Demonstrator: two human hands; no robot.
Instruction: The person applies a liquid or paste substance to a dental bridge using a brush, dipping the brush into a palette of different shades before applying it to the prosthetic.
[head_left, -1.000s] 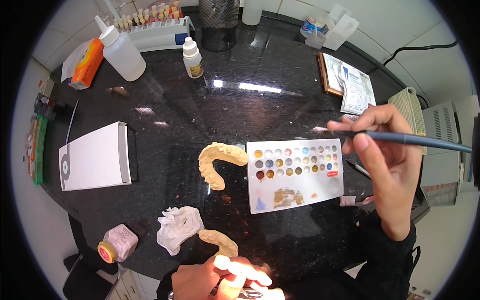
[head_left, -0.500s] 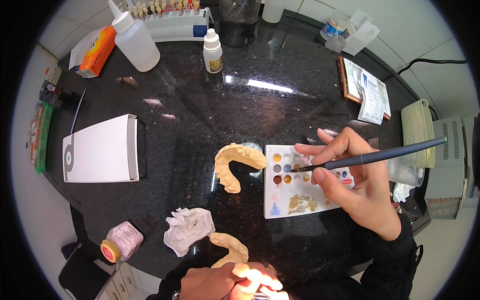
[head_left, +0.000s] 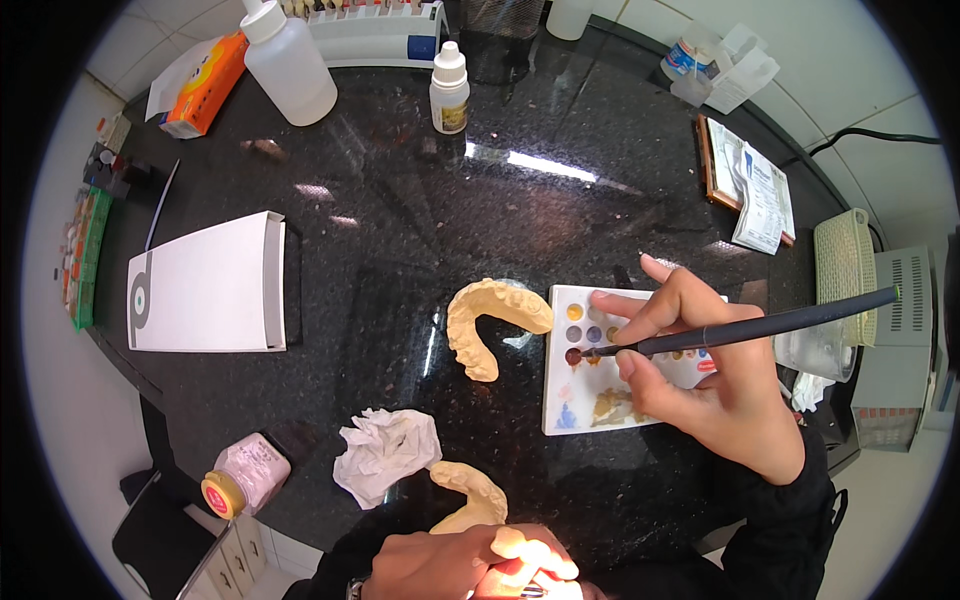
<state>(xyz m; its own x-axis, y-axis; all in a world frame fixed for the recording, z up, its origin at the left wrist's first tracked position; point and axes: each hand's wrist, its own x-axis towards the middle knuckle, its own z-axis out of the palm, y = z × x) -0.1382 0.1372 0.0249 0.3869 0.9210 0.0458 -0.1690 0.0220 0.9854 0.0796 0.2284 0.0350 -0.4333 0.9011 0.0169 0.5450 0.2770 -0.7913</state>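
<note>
My right hand (head_left: 715, 395) grips a slim dark brush (head_left: 760, 327), its tip in the lower-left wells of a white paint palette (head_left: 555, 390), by the dark red and ochre colours. A cream dental arch cast (head_left: 475, 315) lies just left of the palette. At the lower edge my left hand (head_left: 445, 565) is closed, its fingertips brightly lit, on something mostly hidden with a bit of metal showing. A second cast (head_left: 475, 490) lies just beyond that hand, beside crumpled white tissue (head_left: 385, 450).
Around the dark counter (head_left: 380, 200) stand squeeze bottle (head_left: 300, 80), dropper bottle (head_left: 449, 100), orange tissue box (head_left: 200, 85) and shade guide (head_left: 370, 40). A white box (head_left: 205, 285) and pink-filled jar (head_left: 250, 470) are left; paper pad (head_left: 760, 190), basket (head_left: 840, 260) and clear container (head_left: 810, 350) right.
My right hand has come down and leftward over the palette, and the brush tip has dropped into the wells. The whole view has shifted somewhat; my left hand stays closed at the bottom.
</note>
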